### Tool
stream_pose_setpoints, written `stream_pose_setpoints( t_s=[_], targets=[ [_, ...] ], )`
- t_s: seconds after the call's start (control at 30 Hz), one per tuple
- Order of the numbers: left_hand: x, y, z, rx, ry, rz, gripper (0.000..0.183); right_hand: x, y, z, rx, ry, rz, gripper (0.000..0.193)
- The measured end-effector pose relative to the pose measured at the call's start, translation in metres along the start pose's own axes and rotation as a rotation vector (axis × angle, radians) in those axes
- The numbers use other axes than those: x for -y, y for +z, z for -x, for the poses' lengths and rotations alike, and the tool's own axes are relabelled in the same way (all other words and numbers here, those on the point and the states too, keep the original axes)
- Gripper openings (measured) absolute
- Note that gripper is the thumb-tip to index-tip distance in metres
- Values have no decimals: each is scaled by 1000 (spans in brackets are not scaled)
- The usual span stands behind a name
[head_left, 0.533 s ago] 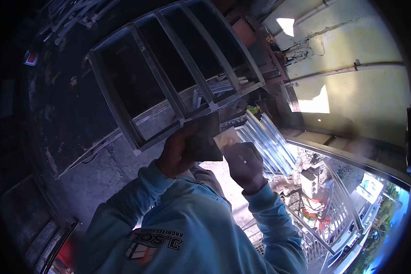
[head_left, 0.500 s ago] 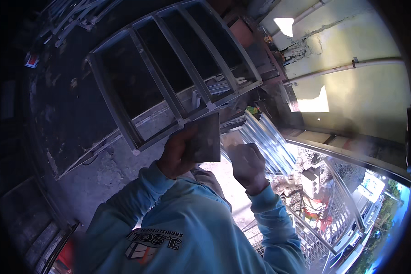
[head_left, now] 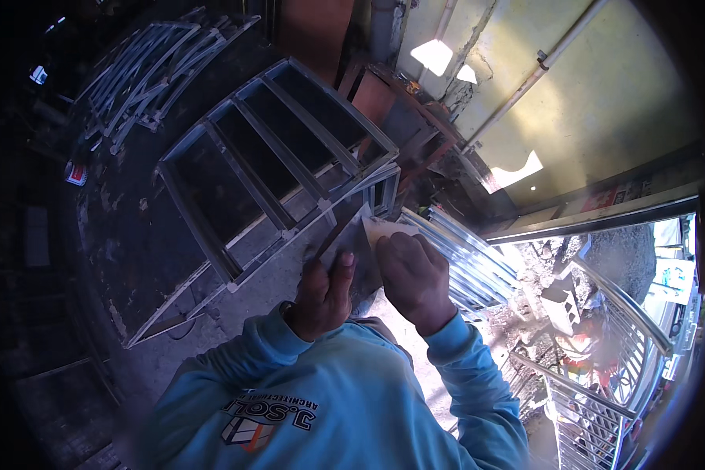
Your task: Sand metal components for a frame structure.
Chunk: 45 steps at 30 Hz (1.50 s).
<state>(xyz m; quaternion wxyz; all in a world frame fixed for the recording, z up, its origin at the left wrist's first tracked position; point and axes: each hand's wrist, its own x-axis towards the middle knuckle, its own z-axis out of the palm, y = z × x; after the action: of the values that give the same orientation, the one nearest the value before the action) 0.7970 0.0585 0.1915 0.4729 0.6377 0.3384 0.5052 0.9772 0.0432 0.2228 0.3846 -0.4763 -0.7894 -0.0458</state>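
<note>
My left hand (head_left: 323, 296) is closed on a flat grey plate (head_left: 356, 254), the thumb lying on its face. My right hand (head_left: 415, 276) is closed round a pale, flat piece (head_left: 384, 229) that looks like a spreader; its kind is not certain. That piece meets or overlaps the plate's right edge; whether they touch I cannot tell. Just beyond both hands is a metal frame (head_left: 278, 149) with several parallel bars, resting on a dark tabletop (head_left: 145, 227).
Thin metal frames (head_left: 149, 66) are heaped at the table's far end, with a small red and white can (head_left: 76, 173) at its left. Shiny corrugated sheets (head_left: 466, 262) lie right of my hands. A yellowish wall (head_left: 572, 102) and a metal railing (head_left: 591, 411) stand on the right.
The view has turned, bringing more of the heaped frames into sight. The plate has tilted so its face shows, and the right hand's pale piece has come up against or over its edge.
</note>
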Motion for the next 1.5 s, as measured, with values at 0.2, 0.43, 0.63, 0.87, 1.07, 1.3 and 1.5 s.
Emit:
stream_pose_setpoints(
  t_s=[0.2, 0.43, 0.63, 0.87, 1.07, 1.3, 1.5],
  targets=[
    [4, -14, -4, 82, -447, 288, 37, -34, -64, 3, -207, 1001, -1048, 19],
    [22, -9, -11, 217, -889, 1037, 43, -63, -2, 48, 245, 1138, -1487, 39],
    [65, -35, -26, 105, -726, 804, 35, -79, -8, 36, 677, 745, -495, 22],
    [119, -49, -48, 221, -148, -188, 30, -29, 22, 0, 287, 171, -47, 20],
    [126, -67, -49, 484, 86, -354, 32, -56, 68, -17, 280, 356, -81, 19],
    [187, -165, -91, 378, 199, -500, 39, -123, 130, 9, -73, 1483, -951, 23],
    [248, -200, -162, 227, -478, 73, 39, -165, 186, 22, -168, 1576, -1134, 23]
  ],
)
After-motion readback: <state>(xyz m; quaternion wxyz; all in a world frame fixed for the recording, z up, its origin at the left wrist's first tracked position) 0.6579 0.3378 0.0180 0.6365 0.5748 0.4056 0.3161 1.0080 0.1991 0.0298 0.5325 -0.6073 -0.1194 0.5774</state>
